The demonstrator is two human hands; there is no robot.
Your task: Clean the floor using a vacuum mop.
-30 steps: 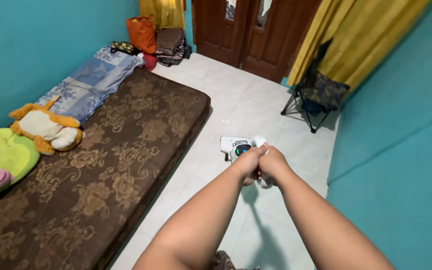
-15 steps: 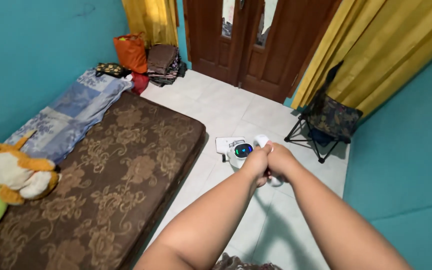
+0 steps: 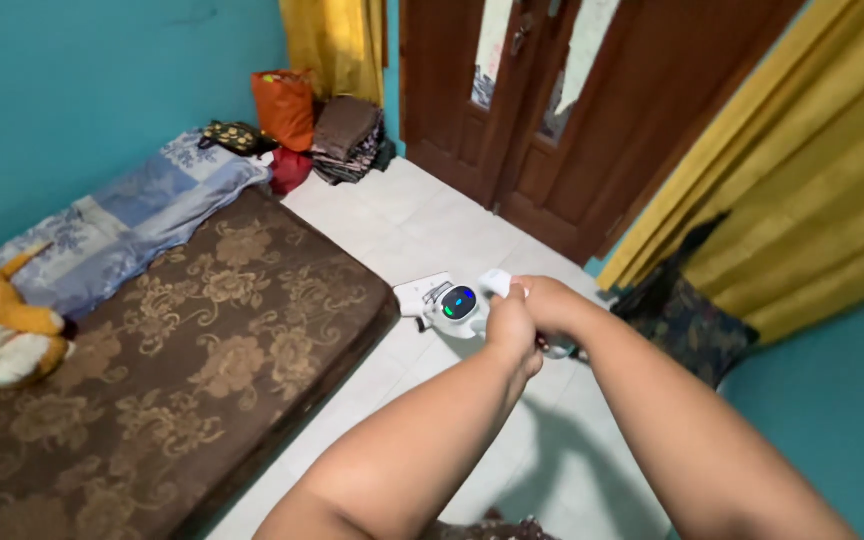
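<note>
Both the left hand (image 3: 510, 325) and the right hand (image 3: 542, 300) are clamped together on the white vacuum cleaner (image 3: 452, 303), whose body extends toward 10 o'clock from them.

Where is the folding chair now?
In the head view, the folding chair stands at right, below the yellow curtain, just beyond the right hand.

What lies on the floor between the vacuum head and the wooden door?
In the head view, only bare white floor tiles lie between the vacuum head and the wooden door.
</note>
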